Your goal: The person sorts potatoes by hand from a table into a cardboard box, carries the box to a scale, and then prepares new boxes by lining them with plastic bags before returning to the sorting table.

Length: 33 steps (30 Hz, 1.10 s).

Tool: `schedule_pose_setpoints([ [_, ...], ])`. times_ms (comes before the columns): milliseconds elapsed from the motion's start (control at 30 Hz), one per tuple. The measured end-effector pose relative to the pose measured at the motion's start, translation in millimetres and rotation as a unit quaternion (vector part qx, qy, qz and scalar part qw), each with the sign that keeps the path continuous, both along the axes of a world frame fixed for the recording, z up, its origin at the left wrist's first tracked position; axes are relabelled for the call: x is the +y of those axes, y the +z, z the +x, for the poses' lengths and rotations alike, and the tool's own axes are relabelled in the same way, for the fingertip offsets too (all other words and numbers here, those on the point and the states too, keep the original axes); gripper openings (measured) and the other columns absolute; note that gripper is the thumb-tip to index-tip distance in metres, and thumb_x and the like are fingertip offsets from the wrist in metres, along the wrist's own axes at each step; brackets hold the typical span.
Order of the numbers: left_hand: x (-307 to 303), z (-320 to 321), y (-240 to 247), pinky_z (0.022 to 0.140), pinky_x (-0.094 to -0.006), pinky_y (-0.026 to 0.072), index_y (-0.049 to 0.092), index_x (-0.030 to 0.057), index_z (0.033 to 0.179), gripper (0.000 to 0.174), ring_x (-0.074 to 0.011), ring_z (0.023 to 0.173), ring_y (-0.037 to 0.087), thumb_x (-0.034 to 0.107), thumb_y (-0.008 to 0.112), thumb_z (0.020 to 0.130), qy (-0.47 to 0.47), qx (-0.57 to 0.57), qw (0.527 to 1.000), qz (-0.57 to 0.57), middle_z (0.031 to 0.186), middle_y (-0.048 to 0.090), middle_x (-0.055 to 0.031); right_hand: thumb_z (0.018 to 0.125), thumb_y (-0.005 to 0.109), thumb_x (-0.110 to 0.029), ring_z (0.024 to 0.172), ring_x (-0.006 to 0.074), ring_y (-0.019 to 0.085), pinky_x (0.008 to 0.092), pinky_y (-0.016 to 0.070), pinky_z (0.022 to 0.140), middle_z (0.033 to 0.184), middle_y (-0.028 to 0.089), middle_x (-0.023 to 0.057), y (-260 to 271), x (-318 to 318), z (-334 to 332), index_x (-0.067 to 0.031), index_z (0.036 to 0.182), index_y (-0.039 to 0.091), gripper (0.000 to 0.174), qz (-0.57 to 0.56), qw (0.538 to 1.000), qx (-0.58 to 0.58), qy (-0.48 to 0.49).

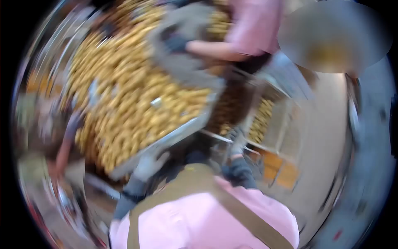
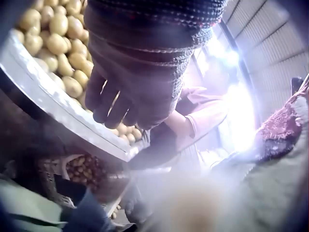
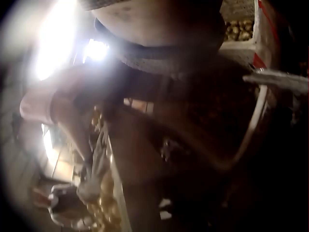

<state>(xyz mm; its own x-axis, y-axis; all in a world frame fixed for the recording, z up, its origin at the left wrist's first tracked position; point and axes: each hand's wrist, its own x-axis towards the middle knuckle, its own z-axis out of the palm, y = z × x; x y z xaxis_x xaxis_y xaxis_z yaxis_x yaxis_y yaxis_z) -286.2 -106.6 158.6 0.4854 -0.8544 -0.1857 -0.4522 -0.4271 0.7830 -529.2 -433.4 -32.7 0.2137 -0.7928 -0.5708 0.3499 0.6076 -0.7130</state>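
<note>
A large light-rimmed table (image 1: 174,133) holds a heap of yellow-brown, potato-like produce (image 1: 124,91). My gloved left hand (image 1: 150,165) is at its near edge, fingers spread. From the left wrist, that hand (image 2: 137,72) hangs over the rim (image 2: 72,118) with fingers loosely extended and nothing visible in them; contact with the rim is unclear. My gloved right hand (image 1: 237,141) is beside a crate (image 1: 275,146) of smaller produce. Blur hides its fingers. Only a dark part of the right hand or wrist (image 3: 159,29) shows in the right wrist view.
Across the table, a person in a pink shirt (image 1: 255,29) reaches a gloved hand over a grey sheet (image 1: 182,62). Another person's arm (image 1: 64,151) is at the left. Below the right hand are an orange surface (image 1: 280,170) and metal bars. Floor (image 1: 325,124) shows at the right.
</note>
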Motion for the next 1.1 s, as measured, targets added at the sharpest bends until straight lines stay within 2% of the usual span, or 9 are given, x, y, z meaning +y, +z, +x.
schedule_pose_setpoints([
  [67, 56.9, -6.1, -29.7, 0.092, -0.0450, 0.0500, 0.065, 0.0066, 0.119, 0.033, -0.0381, 0.105, 0.063, 0.026, 0.059, 0.092, 0.044, -0.033, 0.999, 0.003, 0.113, 0.067, -0.0190, 0.095, 0.053, -0.003, 0.055, 0.0075, 0.048, 0.0209, 0.0384, 0.044, 0.078, 0.061, 0.0027, 23.7, 59.6, 41.7, -0.0072, 0.109, 0.062, 0.017, -0.192, 0.956, 0.212, 0.066],
  [200, 149.9, -34.3, -47.9, 0.093, -0.0444, 0.0501, 0.066, 0.0082, 0.117, 0.032, -0.0361, 0.103, 0.063, 0.026, 0.060, 0.091, 0.168, -0.010, 0.985, 0.028, 0.111, 0.067, -0.0167, 0.097, 0.057, -0.009, 0.091, 0.0183, 0.063, 0.0293, 0.0533, 0.079, 0.108, 0.065, 0.0101, 124.6, 156.6, 135.9, -0.0008, 0.126, 0.058, 0.030, -0.337, 0.833, 0.188, 0.396],
  [233, 165.1, -43.1, -49.5, 0.093, -0.0440, 0.0500, 0.066, 0.0082, 0.117, 0.032, -0.0356, 0.103, 0.063, 0.025, 0.061, 0.091, 0.196, -0.004, 0.980, 0.023, 0.112, 0.067, -0.0163, 0.093, 0.063, -0.010, 0.093, 0.0207, 0.062, 0.0299, 0.0537, 0.079, 0.111, 0.065, 0.0115, 139.7, 172.5, 153.7, -0.0021, 0.129, 0.057, 0.037, -0.366, 0.773, 0.189, 0.483],
  [300, 190.7, -59.3, -62.2, 0.093, -0.0432, 0.0499, 0.066, 0.0082, 0.117, 0.031, -0.0348, 0.104, 0.063, 0.025, 0.061, 0.090, 0.243, 0.010, 0.970, 0.014, 0.112, 0.067, -0.0155, 0.086, 0.071, -0.015, 0.112, 0.0316, 0.059, 0.0383, 0.0496, 0.094, 0.126, 0.058, 0.0207, 107.7, 195.5, 193.9, -0.0044, 0.134, 0.053, 0.052, -0.637, 0.518, 0.170, 0.545],
  [433, 218.6, -69.2, -58.3, 0.086, -0.0401, 0.0514, 0.067, 0.0097, 0.118, 0.028, -0.0320, 0.096, 0.064, 0.019, 0.063, 0.091, 0.306, 0.020, 0.952, -0.017, 0.104, 0.068, -0.0132, 0.074, 0.079, -0.032, 0.133, 0.0427, 0.040, 0.0523, 0.0359, 0.107, 0.146, 0.039, 0.0261, 109.5, 282.4, 272.7, -0.0128, 0.135, 0.055, 0.069, -0.756, 0.327, 0.196, 0.533],
  [533, 228.7, -69.1, -63.0, 0.084, -0.0398, 0.0518, 0.067, 0.0092, 0.117, 0.028, -0.0312, 0.094, 0.065, 0.018, 0.064, 0.091, 0.331, 0.011, 0.944, -0.014, 0.103, 0.068, -0.0129, 0.073, 0.079, -0.031, 0.132, 0.0439, 0.040, 0.0545, 0.0363, 0.106, 0.145, 0.040, 0.0239, 105.5, 320.2, 298.7, -0.0195, 0.133, 0.057, 0.065, -0.765, 0.295, 0.237, 0.522],
  [633, 225.7, -56.7, -65.1, 0.090, -0.0421, 0.0506, 0.067, 0.0082, 0.112, 0.024, -0.0344, 0.102, 0.063, 0.018, 0.061, 0.091, 0.341, 0.054, 0.938, -0.018, 0.109, 0.068, -0.0143, 0.079, 0.070, -0.021, 0.129, 0.0433, 0.044, 0.0506, 0.0401, 0.104, 0.146, 0.039, 0.0267, 80.0, 346.3, 301.3, -0.0210, 0.130, 0.058, 0.053, -0.771, 0.279, 0.074, 0.568],
  [833, 206.7, -28.4, -79.9, 0.089, -0.0428, 0.0511, 0.069, 0.0073, 0.110, 0.022, -0.0354, 0.101, 0.064, 0.019, 0.061, 0.092, 0.351, 0.038, 0.933, -0.063, 0.108, 0.069, -0.0157, 0.089, 0.063, -0.024, 0.126, 0.0363, 0.051, 0.0439, 0.0425, 0.104, 0.133, 0.059, 0.0153, 92.3, 322.2, 343.3, -0.0123, 0.135, 0.055, 0.048, -0.658, 0.344, 0.053, 0.668],
  [1100, 174.9, 17.7, -75.6, 0.089, -0.0428, 0.0512, 0.068, 0.0081, 0.115, 0.025, -0.0358, 0.101, 0.064, 0.020, 0.059, 0.095, 0.356, 0.127, 0.924, -0.056, 0.108, 0.068, -0.0167, 0.090, 0.057, -0.024, 0.147, 0.0267, 0.027, 0.0527, 0.0268, 0.113, 0.153, 0.040, -0.0008, 77.9, 187.8, 457.4, -0.0410, 0.143, 0.045, 0.058, -0.888, 0.068, 0.355, 0.283],
])
